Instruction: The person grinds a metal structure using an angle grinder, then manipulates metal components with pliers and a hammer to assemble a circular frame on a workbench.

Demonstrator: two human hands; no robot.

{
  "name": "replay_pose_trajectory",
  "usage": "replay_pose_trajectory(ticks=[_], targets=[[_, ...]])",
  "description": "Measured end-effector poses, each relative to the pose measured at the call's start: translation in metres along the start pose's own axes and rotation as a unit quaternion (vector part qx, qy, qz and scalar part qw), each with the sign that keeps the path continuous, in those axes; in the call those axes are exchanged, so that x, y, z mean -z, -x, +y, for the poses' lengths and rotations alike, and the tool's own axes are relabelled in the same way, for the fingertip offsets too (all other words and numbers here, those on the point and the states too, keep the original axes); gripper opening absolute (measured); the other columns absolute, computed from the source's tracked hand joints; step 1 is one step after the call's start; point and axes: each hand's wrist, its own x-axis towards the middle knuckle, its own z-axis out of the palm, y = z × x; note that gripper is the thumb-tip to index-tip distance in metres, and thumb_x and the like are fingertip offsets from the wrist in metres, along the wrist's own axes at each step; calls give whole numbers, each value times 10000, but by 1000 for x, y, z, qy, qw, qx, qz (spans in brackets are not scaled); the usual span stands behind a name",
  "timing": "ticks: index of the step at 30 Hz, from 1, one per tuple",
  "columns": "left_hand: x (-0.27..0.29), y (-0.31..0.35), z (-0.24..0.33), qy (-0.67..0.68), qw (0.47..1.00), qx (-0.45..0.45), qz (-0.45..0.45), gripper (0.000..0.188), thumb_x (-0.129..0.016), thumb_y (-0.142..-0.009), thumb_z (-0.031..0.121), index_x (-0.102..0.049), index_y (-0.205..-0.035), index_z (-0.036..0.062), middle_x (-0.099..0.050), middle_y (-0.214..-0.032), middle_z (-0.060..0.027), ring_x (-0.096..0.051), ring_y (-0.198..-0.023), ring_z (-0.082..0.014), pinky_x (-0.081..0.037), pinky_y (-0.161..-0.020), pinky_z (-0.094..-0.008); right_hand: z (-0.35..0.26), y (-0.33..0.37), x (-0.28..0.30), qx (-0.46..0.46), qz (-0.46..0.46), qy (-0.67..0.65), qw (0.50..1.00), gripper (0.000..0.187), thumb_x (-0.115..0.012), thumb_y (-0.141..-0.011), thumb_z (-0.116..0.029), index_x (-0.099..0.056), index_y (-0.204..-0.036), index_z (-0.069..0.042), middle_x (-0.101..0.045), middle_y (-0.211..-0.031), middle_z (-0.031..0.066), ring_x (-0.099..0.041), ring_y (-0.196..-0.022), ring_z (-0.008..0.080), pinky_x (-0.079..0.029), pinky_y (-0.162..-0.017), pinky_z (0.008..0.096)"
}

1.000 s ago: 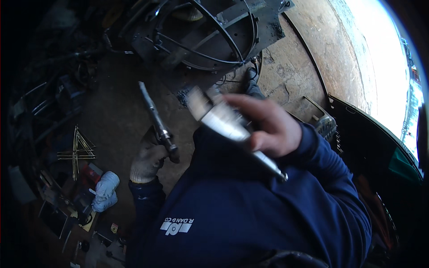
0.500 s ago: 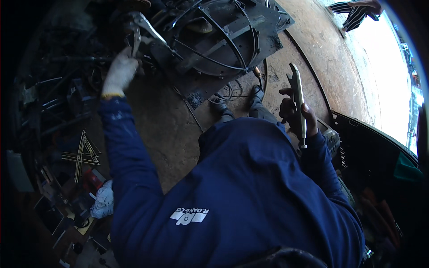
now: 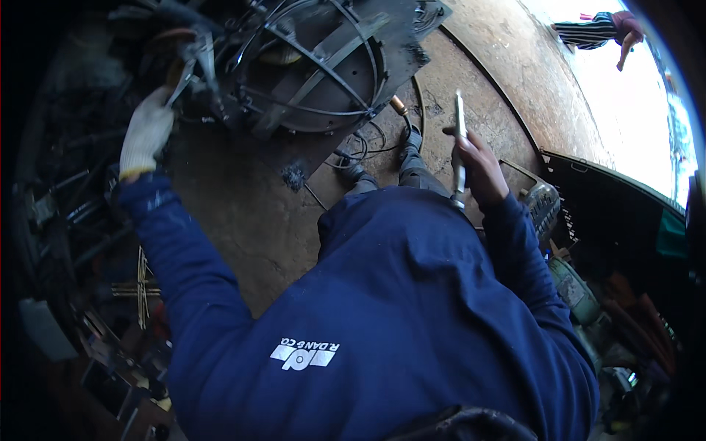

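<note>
A white-gloved left hand (image 3: 148,134) grasps silver metal pliers (image 3: 183,80) near the left edge of a dark metal plate (image 3: 403,35) carrying a round metal-bar frame (image 3: 322,65), and the bare right hand (image 3: 479,167) grips a slim silver tool (image 3: 460,117) beyond its lower right edge.

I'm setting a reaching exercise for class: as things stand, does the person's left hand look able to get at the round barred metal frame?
Probably yes: the left hand is near the round barred metal frame, though it seems occupied with silver pliers, which stand partly in between.
</note>
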Motion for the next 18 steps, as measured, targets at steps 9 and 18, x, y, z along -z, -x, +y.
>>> replay_pose_trajectory(ticks=[9,18], targets=[[-2,108,0,334,941,30,50,398,-446,-820,-47,-636,-1164,20,-636,-879,-23,-595,-727,-87,-516,-707,-236,-99,-143,10,166,49,475,863,835,-598,-873,-744,-618,-1135,48,-696,-989,261,-692,-970,382,-528,-852,447],[-53,194,5,515,852,26,91,414,-512,-805,-8,-603,-1209,-11,-666,-897,-79,-662,-782,-167,-559,-747,-308,-147,-271,-8,240,-48,709,661,669,-564,-946,-632,-737,-1053,5,-723,-1032,244,-704,-982,396,-542,-878,494]])
